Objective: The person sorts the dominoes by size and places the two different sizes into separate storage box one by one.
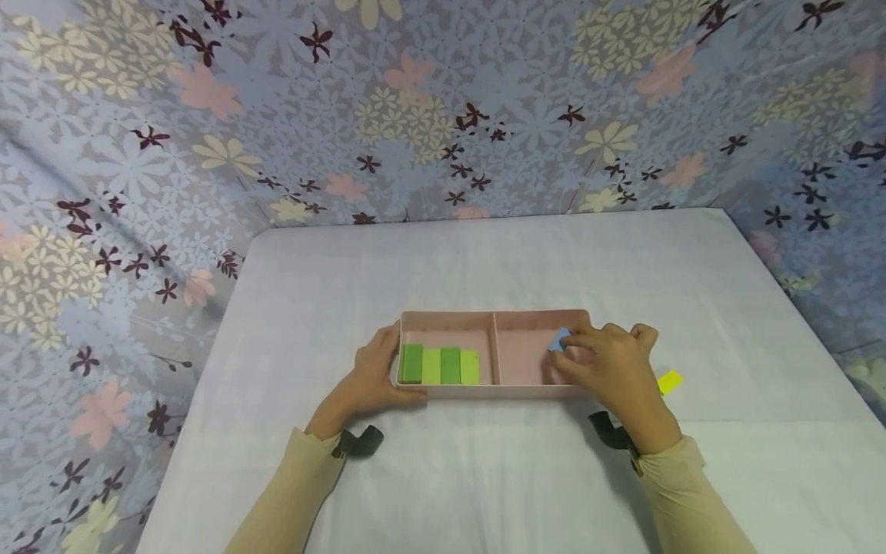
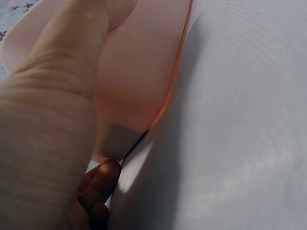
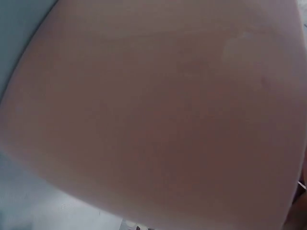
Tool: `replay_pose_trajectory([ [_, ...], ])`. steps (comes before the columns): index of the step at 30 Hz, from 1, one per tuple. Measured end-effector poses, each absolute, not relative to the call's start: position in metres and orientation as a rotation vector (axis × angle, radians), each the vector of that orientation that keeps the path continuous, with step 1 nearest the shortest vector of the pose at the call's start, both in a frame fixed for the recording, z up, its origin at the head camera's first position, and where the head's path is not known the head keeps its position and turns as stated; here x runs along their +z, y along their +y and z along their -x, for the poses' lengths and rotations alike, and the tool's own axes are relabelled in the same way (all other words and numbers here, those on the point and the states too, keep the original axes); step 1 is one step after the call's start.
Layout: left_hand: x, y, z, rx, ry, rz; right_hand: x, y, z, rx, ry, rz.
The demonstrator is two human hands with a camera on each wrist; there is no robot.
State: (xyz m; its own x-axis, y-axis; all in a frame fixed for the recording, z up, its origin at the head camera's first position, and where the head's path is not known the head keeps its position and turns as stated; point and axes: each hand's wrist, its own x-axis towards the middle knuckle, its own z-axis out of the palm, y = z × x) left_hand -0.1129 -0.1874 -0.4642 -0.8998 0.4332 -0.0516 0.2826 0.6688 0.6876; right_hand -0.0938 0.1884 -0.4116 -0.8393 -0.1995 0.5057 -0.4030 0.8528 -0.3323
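While the left hand (image 1: pixel 376 376) grips the pink box (image 1: pixel 494 392) to its right, likely for steadiness, we see the right hand (image 1: pixel 618 367) pinching a small blue piece (image 1: pixel 557 340).

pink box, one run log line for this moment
left hand: holds pink box | right hand: pinches blue block | left compartment: green blocks

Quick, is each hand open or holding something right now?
Left hand: holding the pink box by its left end.
Right hand: pinching a blue piece between thumb and fingers.
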Motion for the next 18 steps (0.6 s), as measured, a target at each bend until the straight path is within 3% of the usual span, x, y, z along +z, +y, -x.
replay_pose_trajectory([
  [18, -0.467, -0.188, 0.114, 1.055, 2.688, -0.604, -0.417, 0.161, 0.104, 0.671, -2.588, -0.616],
])
